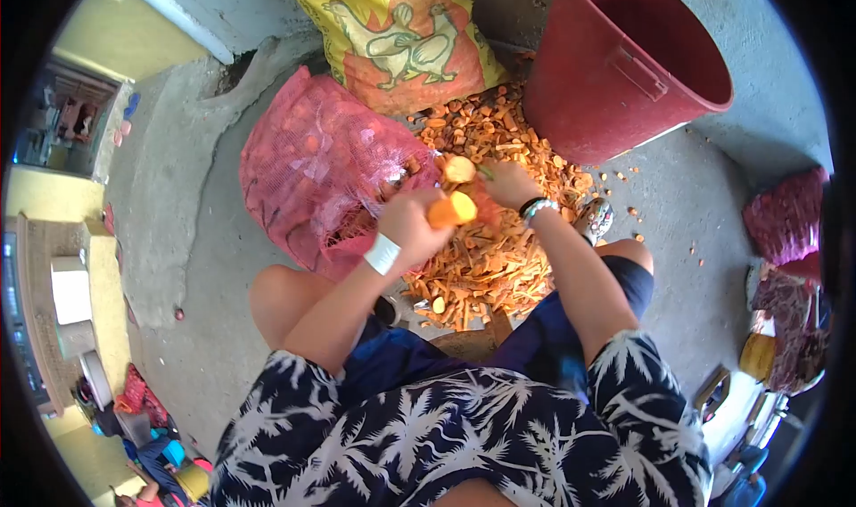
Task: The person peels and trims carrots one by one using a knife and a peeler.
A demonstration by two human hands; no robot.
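Observation:
My left hand is wrapped around a thick carrot with a pale orange cut end facing right. Just beyond it shows another cut carrot piece, and I cannot tell whether anything holds it. My right hand is closed, with a bit of green at its fingers; the thing it grips is blurred and too small to name. Beneath both hands spreads a heap of carrot peelings and cut ends. A pink mesh bag of carrots lies beside my left hand, its mouth toward the heap.
Behind the heap stand a yellow printed sack and a tall red bin. My shoe is at the heap's right edge. More mesh sacks sit at far right. People are at lower left.

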